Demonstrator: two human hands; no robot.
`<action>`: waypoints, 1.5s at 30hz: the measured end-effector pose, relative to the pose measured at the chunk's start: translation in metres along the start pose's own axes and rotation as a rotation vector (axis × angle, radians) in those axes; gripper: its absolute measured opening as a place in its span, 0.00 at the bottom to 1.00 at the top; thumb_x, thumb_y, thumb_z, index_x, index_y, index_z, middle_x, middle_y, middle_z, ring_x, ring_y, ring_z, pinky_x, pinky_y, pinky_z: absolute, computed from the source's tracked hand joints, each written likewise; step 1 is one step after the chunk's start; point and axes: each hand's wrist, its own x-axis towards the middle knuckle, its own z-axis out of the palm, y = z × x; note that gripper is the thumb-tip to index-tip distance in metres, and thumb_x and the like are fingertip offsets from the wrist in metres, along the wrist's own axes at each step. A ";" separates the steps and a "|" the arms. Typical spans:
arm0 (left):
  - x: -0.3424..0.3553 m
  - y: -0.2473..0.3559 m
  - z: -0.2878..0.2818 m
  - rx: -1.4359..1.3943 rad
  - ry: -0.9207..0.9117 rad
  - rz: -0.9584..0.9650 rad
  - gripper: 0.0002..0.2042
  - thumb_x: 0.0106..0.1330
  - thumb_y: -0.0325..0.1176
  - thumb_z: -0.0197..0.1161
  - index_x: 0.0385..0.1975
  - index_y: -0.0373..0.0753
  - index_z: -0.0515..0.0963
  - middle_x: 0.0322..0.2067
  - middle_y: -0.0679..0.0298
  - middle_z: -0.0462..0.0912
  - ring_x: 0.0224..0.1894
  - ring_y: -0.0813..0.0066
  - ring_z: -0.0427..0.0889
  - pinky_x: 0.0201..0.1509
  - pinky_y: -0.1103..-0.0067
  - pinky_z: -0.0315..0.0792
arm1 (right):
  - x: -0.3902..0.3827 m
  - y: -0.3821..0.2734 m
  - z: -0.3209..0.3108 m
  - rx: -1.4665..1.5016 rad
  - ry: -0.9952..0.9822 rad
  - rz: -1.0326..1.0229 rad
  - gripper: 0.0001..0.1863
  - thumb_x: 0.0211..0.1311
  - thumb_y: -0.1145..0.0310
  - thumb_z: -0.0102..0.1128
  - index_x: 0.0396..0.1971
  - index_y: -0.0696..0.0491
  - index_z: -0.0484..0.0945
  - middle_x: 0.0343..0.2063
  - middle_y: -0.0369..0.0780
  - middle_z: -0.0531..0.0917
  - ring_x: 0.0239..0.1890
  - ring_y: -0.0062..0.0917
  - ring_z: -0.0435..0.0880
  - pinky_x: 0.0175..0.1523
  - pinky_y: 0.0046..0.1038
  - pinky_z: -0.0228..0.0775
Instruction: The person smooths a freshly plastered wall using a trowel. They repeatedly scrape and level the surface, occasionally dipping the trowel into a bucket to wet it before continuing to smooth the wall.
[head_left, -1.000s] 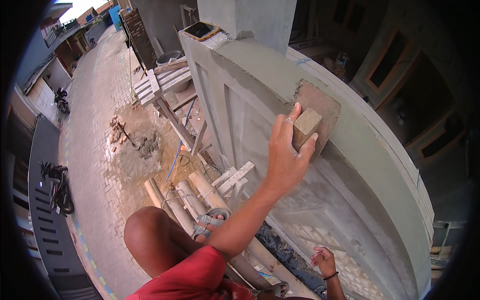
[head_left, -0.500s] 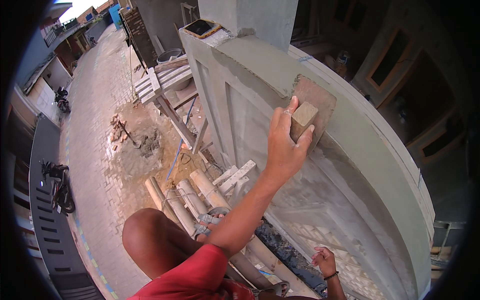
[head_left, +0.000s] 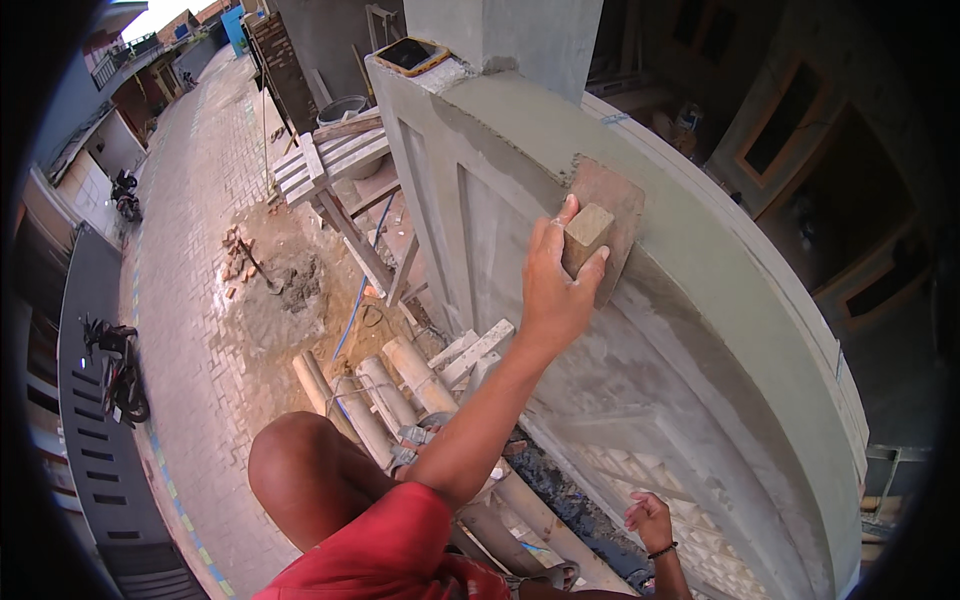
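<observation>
My left hand (head_left: 556,290) is closed round the wooden block handle of a plastering float (head_left: 618,195). The float's thin, worn plate lies against the curved top band of a plastered wall (head_left: 720,270), at the band's near edge. Wet-looking grey-green render covers this band, with a ragged edge left of the float. Lower right, my right hand (head_left: 652,520), with a dark bracelet at the wrist, hangs beside the wall's patterned lower panel. Its fingers are loosely bent and apart, and nothing shows in them.
Bamboo poles (head_left: 420,375) lie below me. A phone (head_left: 411,56) rests on the wall's far end beside a pillar (head_left: 500,35). Further left are a wooden trestle (head_left: 335,165), a mortar heap (head_left: 297,287) and a paved lane (head_left: 190,200) with parked motorbikes. A dark ditch (head_left: 570,500) runs along the wall's foot.
My left hand has slid the float a little to the left along the wall's top band, keeping its grip. The right hand stays in nearly the same place.
</observation>
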 end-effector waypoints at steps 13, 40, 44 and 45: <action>0.020 0.014 -0.004 -0.014 -0.022 0.062 0.29 0.62 0.27 0.64 0.63 0.27 0.66 0.49 0.56 0.76 0.54 0.67 0.75 0.59 0.73 0.68 | 0.005 0.004 -0.002 -0.013 0.030 0.022 0.15 0.62 0.78 0.47 0.48 0.62 0.74 0.26 0.40 0.82 0.22 0.18 0.79 0.26 0.19 0.72; 0.045 0.000 -0.019 -0.063 0.029 0.001 0.30 0.65 0.33 0.62 0.65 0.28 0.62 0.53 0.50 0.75 0.56 0.68 0.75 0.62 0.72 0.68 | 0.018 0.001 0.001 -0.112 0.001 0.000 0.15 0.62 0.78 0.48 0.49 0.62 0.74 0.26 0.40 0.82 0.22 0.18 0.80 0.26 0.21 0.72; 0.019 -0.075 -0.024 -0.155 0.093 -0.225 0.29 0.64 0.31 0.63 0.64 0.27 0.64 0.54 0.51 0.75 0.57 0.65 0.75 0.61 0.73 0.68 | 0.013 0.008 0.003 -0.077 -0.015 0.029 0.15 0.62 0.78 0.49 0.49 0.61 0.74 0.25 0.40 0.82 0.22 0.18 0.80 0.26 0.21 0.72; 0.015 -0.079 -0.028 -0.238 0.107 -0.342 0.28 0.63 0.30 0.63 0.63 0.28 0.65 0.55 0.51 0.74 0.57 0.62 0.75 0.62 0.72 0.67 | 0.018 0.009 0.001 -0.060 -0.010 0.016 0.15 0.62 0.77 0.49 0.49 0.61 0.74 0.25 0.40 0.82 0.22 0.18 0.80 0.26 0.21 0.72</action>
